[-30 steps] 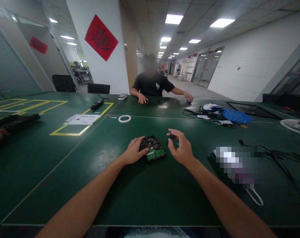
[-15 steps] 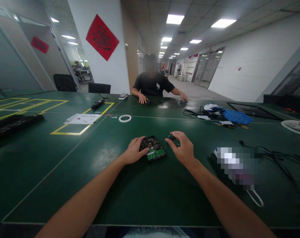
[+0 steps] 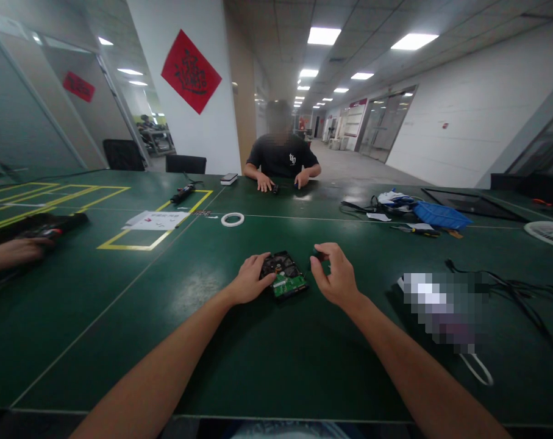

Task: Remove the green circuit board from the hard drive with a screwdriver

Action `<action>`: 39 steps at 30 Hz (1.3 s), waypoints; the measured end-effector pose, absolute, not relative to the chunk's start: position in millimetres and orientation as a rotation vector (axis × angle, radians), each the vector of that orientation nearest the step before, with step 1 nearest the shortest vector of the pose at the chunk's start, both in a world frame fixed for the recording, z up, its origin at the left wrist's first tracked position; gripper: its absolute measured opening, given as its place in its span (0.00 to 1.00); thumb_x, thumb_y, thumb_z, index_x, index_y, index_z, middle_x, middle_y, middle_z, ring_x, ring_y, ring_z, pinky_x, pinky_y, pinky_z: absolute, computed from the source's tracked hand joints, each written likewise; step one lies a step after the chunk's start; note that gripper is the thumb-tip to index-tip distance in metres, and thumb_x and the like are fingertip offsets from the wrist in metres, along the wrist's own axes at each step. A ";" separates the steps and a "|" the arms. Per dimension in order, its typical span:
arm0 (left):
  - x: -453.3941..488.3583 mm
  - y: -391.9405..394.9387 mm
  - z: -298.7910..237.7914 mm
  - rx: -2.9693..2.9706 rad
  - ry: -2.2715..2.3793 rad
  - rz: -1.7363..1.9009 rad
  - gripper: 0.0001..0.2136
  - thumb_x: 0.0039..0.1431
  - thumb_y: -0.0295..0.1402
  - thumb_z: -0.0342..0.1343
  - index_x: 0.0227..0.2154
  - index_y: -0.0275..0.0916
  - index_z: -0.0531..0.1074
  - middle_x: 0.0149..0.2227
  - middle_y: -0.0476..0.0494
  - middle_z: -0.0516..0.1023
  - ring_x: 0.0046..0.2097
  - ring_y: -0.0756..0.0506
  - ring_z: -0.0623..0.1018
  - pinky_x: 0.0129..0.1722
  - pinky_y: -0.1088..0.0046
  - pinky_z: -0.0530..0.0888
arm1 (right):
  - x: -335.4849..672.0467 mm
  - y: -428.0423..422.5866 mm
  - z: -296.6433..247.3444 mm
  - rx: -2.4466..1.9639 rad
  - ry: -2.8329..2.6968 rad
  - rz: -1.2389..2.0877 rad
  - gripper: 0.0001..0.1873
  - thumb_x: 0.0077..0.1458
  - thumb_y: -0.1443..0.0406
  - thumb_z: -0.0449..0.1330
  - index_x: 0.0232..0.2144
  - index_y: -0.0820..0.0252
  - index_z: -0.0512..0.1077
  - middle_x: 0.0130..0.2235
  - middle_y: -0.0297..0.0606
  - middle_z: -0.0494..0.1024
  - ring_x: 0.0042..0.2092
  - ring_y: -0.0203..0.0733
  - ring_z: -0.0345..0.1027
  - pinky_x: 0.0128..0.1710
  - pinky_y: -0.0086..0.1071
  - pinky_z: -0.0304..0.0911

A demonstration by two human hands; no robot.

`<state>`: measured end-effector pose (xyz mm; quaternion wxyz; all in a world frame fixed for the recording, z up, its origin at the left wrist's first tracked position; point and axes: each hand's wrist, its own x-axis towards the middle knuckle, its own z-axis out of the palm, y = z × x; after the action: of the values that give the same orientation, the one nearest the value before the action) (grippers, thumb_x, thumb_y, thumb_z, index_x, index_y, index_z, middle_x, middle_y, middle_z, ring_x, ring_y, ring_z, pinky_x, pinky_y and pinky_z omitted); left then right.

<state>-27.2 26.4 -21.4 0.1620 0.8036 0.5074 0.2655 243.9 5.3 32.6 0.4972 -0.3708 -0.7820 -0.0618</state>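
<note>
The left hand (image 3: 251, 281) holds the hard drive (image 3: 285, 274) by its left side, with the thumb on the near part and the other fingers up at the far corner. The right hand (image 3: 335, 274) pinches a small dark handle (image 3: 317, 252) between thumb and fingers, just to the right of the hard drive. Its fingers are bent round. Both arms come in from the near side of the green table (image 3: 239, 372) and slant in toward the hard drive, which lies flat with its green circuit board (image 3: 291, 284) facing up. A white ring (image 3: 233, 224) lies past the hard drive, to its left.
</note>
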 end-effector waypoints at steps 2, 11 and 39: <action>-26.9 27.8 -24.1 2.291 1.451 0.747 0.31 0.66 0.45 0.51 0.67 0.37 0.57 0.61 0.32 0.66 0.63 0.34 0.65 0.64 0.52 0.61 | 243.5 5.9 31.8 -0.909 -1.860 -0.161 0.16 0.63 0.63 0.60 0.52 0.55 0.65 0.46 0.43 0.73 0.39 0.42 0.75 0.42 0.41 0.75; -43.7 29.8 -13.4 2.295 1.190 0.646 0.40 0.58 0.51 0.62 0.70 0.54 0.51 0.67 0.38 0.58 0.67 0.33 0.60 0.66 0.48 0.58 | 246.5 11.9 25.7 -0.846 -1.723 -0.196 0.16 0.59 0.59 0.66 0.46 0.54 0.67 0.48 0.42 0.77 0.44 0.43 0.77 0.38 0.37 0.78; -47.3 28.8 -7.1 2.280 1.030 0.637 0.16 0.57 0.37 0.67 0.49 0.49 0.79 0.71 0.42 0.52 0.71 0.35 0.54 0.68 0.51 0.55 | 230.5 17.4 30.2 -0.828 -1.833 -0.134 0.19 0.64 0.64 0.59 0.56 0.54 0.63 0.58 0.47 0.72 0.57 0.48 0.70 0.56 0.48 0.70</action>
<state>-47.3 28.8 -7.1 0.2764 0.8487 0.3835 0.2372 230.5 17.4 30.2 0.5336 -0.3473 -0.7690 -0.0564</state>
